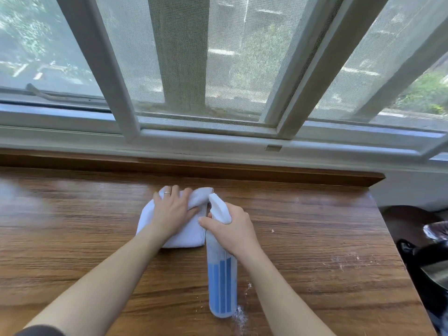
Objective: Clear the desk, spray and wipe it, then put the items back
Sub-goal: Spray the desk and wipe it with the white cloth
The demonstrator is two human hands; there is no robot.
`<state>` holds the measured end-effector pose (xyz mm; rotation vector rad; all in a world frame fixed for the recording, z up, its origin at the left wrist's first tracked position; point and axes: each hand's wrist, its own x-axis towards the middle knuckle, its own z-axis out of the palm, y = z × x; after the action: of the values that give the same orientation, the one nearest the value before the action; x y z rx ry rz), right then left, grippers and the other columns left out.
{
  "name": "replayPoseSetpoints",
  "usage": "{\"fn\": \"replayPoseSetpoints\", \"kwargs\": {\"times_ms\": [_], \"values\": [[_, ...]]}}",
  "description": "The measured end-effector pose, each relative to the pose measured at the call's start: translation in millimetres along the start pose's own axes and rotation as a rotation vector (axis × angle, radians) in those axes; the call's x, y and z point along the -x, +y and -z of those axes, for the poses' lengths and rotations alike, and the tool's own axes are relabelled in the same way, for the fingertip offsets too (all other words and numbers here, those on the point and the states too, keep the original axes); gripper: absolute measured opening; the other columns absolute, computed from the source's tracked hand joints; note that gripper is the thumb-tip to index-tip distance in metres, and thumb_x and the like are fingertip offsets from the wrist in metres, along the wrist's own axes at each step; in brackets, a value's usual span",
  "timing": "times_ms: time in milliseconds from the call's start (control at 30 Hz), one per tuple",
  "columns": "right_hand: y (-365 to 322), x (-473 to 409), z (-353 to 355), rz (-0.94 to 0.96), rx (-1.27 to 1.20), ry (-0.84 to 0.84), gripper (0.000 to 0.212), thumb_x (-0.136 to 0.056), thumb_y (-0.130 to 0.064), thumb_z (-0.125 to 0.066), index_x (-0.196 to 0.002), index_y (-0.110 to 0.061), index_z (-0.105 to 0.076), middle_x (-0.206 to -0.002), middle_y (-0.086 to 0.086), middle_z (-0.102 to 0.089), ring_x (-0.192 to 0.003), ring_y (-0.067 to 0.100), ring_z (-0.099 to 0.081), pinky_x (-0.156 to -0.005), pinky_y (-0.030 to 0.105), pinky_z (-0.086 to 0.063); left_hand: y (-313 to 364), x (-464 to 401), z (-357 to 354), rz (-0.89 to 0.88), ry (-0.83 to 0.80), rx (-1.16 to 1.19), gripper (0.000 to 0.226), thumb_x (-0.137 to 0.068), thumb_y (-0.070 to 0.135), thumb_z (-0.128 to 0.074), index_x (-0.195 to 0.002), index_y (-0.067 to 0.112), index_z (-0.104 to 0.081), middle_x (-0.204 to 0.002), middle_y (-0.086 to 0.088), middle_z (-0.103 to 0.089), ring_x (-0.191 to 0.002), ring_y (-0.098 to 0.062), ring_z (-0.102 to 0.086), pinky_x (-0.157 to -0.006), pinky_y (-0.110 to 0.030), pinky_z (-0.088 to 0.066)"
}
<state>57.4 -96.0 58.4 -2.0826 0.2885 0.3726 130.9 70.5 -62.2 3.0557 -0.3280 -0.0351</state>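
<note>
From the head view, a wooden table [315,238] runs under a window [218,69] with pale frames and a mesh screen. Near the middle of the table lies a white cloth [184,235], folded and bunched at its far end. The left hand [171,209] rests on top of the cloth, palm down, its fingers curled over the bunched far part and gripping it; a ring [167,193] shows on one finger.

Just to the right of the cloth, and touching its edge, is a clear spray bottle [221,282] with a white trigger head and blue liquid filling roughly its lower half. The right hand [232,229] grips the bottle around its neck, thumb reaching toward the cloth side, the white nozzle pointing away toward the window. The bottle looks upright with its base at the table, though the wide lens stretches it toward the camera.

White specks and a powdery patch [240,316] lie on the wood beside the bottle's base, and more pale marks [346,259] show farther right. A hazy whitish blur [21,197] sits over the table's far left. Off the right edge of the table are dark objects [426,263], too unclear to name.
</note>
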Motion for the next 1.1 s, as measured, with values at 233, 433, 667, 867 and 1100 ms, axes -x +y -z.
{"fn": "replayPoseSetpoints", "kwargs": {"times_ms": [233,433,667,867,1100], "values": [[5,0,0,-0.010,-0.016,0.007,0.035,-0.075,-0.042,-0.073,-0.080,-0.010,-0.062,-0.074,0.005,-0.065,-0.062,0.009,-0.052,-0.059,0.029,-0.041,-5,-46,4,0.054,-0.036,-0.026,0.056,-0.084,0.057,-0.063,-0.113,0.008,-0.058,-0.106,-0.019,-0.057,-0.105,-0.038,-0.053,-0.080,-0.050,-0.040],[11,5,6,-0.026,-0.003,0.024,0.039,-0.075,-0.043,-0.074,-0.082,-0.007,-0.060,-0.069,0.002,-0.059,-0.059,0.007,-0.048,-0.057,0.028,-0.040,-2,-43,6,0.064,-0.067,-0.023,0.054,-0.085,0.058,-0.060,-0.113,0.012,-0.058,-0.107,-0.016,-0.057,-0.105,-0.038,-0.054,-0.081,-0.051,-0.040],[11,13,10,-0.041,0.001,0.034,0.031,-0.076,-0.041,-0.075,-0.081,-0.013,-0.063,-0.075,0.001,-0.065,-0.066,0.010,-0.054,-0.062,0.029,-0.042,4,19,4,-0.063,0.076,-0.027,0.052,-0.077,0.058,-0.054,-0.097,0.012,-0.068,-0.087,-0.014,-0.061,-0.087,-0.037,-0.061,-0.069,-0.049,-0.046],[11,18,10,-0.057,0.026,0.035,0.025,-0.076,-0.041,-0.073,-0.077,-0.017,-0.064,-0.071,-0.006,-0.061,-0.068,0.013,-0.055,-0.062,0.030,-0.041,5,76,-9,-0.100,0.170,-0.078,0.057,-0.075,0.061,-0.042,-0.097,0.016,-0.069,-0.085,-0.012,-0.061,-0.081,-0.035,-0.061,-0.068,-0.046,-0.045],[15,26,9,-0.075,0.026,0.025,0.030,-0.077,-0.044,-0.073,-0.078,-0.015,-0.064,-0.070,-0.007,-0.060,-0.064,0.009,-0.053,-0.057,0.025,-0.039,2,87,-13,-0.044,0.232,-0.051,0.055,-0.075,0.061,-0.043,-0.094,0.017,-0.069,-0.082,-0.011,-0.060,-0.079,-0.035,-0.062,-0.067,-0.047,-0.044]]}}
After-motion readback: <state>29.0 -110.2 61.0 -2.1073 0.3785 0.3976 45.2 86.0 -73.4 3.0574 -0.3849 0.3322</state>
